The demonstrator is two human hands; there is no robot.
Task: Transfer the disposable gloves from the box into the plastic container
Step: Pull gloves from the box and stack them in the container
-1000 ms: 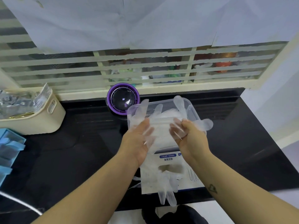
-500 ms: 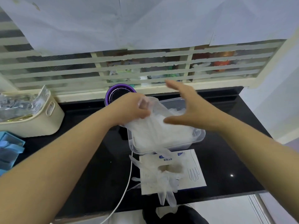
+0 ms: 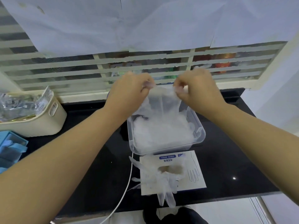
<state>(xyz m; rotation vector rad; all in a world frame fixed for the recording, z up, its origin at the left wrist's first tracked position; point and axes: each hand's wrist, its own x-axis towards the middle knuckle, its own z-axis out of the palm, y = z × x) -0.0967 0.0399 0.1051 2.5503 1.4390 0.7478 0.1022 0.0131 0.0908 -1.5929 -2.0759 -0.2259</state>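
Observation:
A clear plastic container (image 3: 199, 135) stands on the black counter, filled with crumpled translucent gloves (image 3: 161, 130). My left hand (image 3: 129, 91) and my right hand (image 3: 197, 89) are raised above its far edge, each pinching a top corner of one stretched glove (image 3: 161, 101) that hangs down into the container. In front of the container lies the flat white glove box (image 3: 194, 180), with several gloves (image 3: 165, 188) spilling out of its opening over the counter's front edge.
A cream basket (image 3: 40, 122) with plastic packets stands at the left, a light blue box (image 3: 11, 147) in front of it. A white cable (image 3: 126, 186) runs down past the glove box. A slatted window lies behind the counter (image 3: 234, 151).
Both hands rose from the glove pile in the container to above its far edge. My right hand, open half a second ago, now pinches the glove together with the left.

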